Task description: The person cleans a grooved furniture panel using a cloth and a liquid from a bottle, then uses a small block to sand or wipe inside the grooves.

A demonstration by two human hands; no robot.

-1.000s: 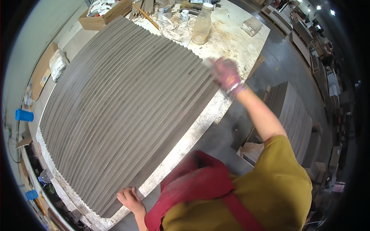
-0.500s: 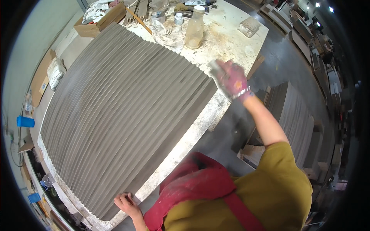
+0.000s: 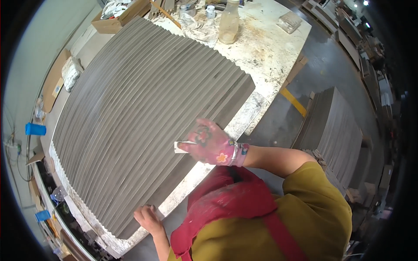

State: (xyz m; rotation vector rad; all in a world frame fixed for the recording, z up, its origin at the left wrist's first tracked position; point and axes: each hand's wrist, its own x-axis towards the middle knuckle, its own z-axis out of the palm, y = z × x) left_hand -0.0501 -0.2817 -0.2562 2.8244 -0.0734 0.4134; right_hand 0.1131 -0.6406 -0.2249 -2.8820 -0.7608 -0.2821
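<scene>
Long grey-brown strips (image 3: 152, 104) lie overlapped in stepped rows across a worktable. My right hand (image 3: 207, 141), in a pink flower-patterned glove, is closed around a small white block (image 3: 180, 148), mostly hidden by the fingers. It is over the strips nearest me, about midway along them. My bare left hand (image 3: 150, 219) rests at the near left end of the closest strip. Its fingers are bent and slightly apart, with the fingertips on the strip; I see nothing held in it.
The table's pale, stained edge (image 3: 191, 185) runs along my side. Beyond the strips are a cloudy bottle (image 3: 229, 26), a crumpled cloth (image 3: 198, 30), small jars (image 3: 210, 12) and a wooden box (image 3: 106, 25). More boards (image 3: 333, 130) are stacked at the right.
My right hand has swept from the far right end of the strips back toward me and leftward, with the white block in it. The left hand stays at the near end.
</scene>
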